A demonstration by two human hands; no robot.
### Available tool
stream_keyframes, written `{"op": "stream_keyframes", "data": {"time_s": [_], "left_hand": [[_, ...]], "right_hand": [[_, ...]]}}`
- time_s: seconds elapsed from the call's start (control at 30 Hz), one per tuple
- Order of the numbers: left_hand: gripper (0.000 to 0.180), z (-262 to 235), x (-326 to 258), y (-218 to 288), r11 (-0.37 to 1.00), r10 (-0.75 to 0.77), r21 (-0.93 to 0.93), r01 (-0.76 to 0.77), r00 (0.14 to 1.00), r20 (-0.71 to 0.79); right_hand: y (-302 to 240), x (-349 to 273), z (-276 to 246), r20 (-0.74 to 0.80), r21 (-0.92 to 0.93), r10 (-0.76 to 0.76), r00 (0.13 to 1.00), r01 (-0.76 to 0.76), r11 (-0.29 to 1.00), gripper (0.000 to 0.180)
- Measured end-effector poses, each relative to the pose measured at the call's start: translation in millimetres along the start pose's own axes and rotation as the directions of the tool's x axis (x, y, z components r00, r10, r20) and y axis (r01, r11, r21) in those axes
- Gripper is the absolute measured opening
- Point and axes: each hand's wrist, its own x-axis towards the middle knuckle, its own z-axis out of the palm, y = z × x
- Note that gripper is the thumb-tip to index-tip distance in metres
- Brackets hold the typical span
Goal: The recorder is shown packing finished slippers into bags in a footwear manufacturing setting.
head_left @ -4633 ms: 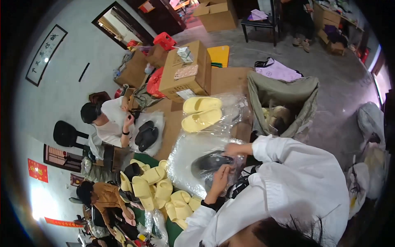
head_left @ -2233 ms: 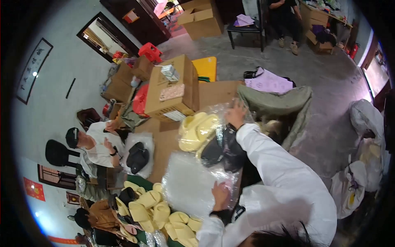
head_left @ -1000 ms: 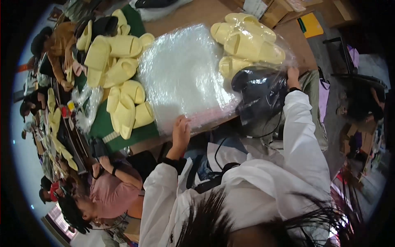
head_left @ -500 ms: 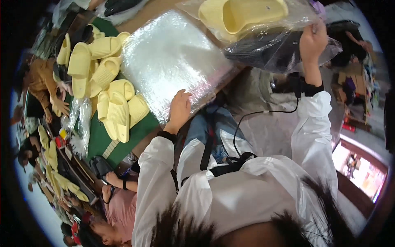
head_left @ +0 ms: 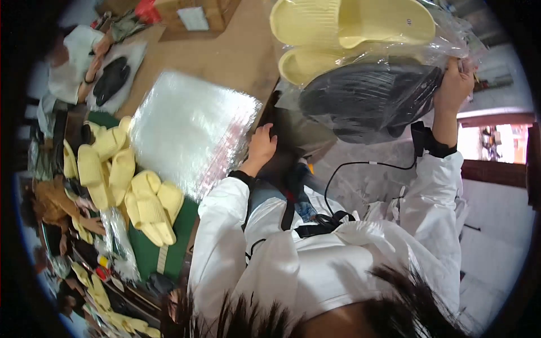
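Bagged black slippers (head_left: 369,101) move up off the table (head_left: 231,45), clamped in the right hand (head_left: 453,87); the left hand (head_left: 261,149), apart, loosely open, is just beside clear plastic sheets (head_left: 186,121)

The green mat (head_left: 181,239) covers part of the brown surface (head_left: 189,53), a pale strip (head_left: 162,260) lying near its close end and crumpled clear plastic (head_left: 119,242) along its left side. Left of the mat is a worker in brown (head_left: 53,200), while a worker in white (head_left: 74,62) is past its far end, and farther beyond it stands a carton (head_left: 217,14) with a white label (head_left: 193,18), something red (head_left: 147,10) just beside. Well to the mat's right are grey floor (head_left: 360,174) and a bright doorway (head_left: 495,143).
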Motion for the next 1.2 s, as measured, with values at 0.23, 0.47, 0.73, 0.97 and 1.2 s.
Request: {"op": "stream_keyframes", "data": {"time_s": [0.23,0.47,0.73,0.97,1.2], "left_hand": [[0.067,71,82,86,0.8,0.473,0.355,-0.485,0.872,0.124],[0.044,150,124,99,0.813,-0.247,0.566,-0.136,0.799,0.548],[0.024,151,80,91,0.664,0.267,0.543,-0.514,0.842,0.47],[0.025,133,82,107,0.796,0.27,0.32,-0.513,0.775,0.571],[0.023,112,94,116,0.648,0.374,0.174,-0.742,0.509,0.776]], "right_hand": [[17,42,-86,-0.082,-0.186,-0.133,0.988,0.115,0.976,0.018],[81,52,-69,-0.016,-0.193,-0.245,0.969,0.238,0.952,0.016],[178,-26,-35,-0.343,0.229,0.475,0.81,-0.418,0.879,0.015],[211,-110,-126,-0.459,-0.325,0.343,0.82,-0.514,0.794,0.019],[186,-94,-90,0.037,-0.845,-0.078,0.996,0.073,0.53,0.02]]}}
